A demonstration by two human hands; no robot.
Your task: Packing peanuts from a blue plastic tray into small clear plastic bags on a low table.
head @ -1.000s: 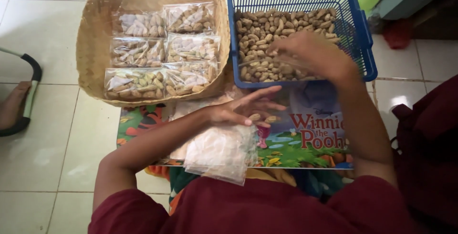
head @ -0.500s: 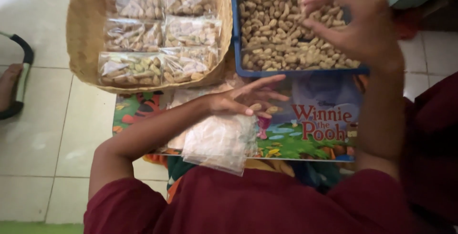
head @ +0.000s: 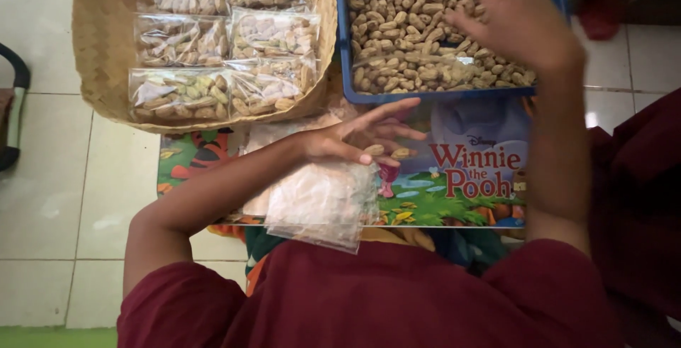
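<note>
Right hand (head: 514, 25) cupped over peanuts (head: 418, 43), grip contents unclear; left hand (head: 355, 139) pinching plastic bag (head: 319, 202). Best scooped small, bag mouth kept wide.

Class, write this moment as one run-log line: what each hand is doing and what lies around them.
left hand: on clear plastic bag | right hand: in blue basket of peanuts | woven tray: filled packets

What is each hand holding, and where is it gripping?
The left hand pinches a clear plastic bag at its top edge with its fingers. The right hand is over the peanuts in the blue basket; any grip is hidden.
</note>
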